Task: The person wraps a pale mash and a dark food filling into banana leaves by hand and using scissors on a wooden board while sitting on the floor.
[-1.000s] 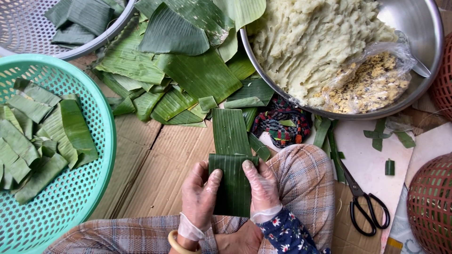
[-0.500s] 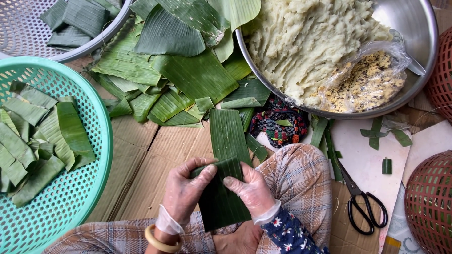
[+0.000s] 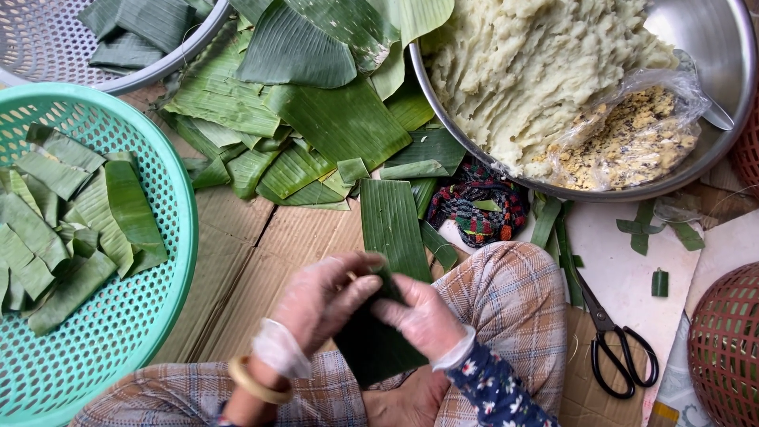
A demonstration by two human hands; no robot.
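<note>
Both gloved hands, left hand (image 3: 320, 296) and right hand (image 3: 419, 316), pinch a banana leaf strip (image 3: 387, 300) over the lap, apparently folding it; crease evenly, keeping edges aligned.

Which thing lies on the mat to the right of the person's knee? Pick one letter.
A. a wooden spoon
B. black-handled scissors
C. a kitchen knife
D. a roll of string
B: the black-handled scissors lie blades closed on the pale mat just right of the checked trouser knee, while the left hand and right hand hold a dark folded leaf strip.
</note>
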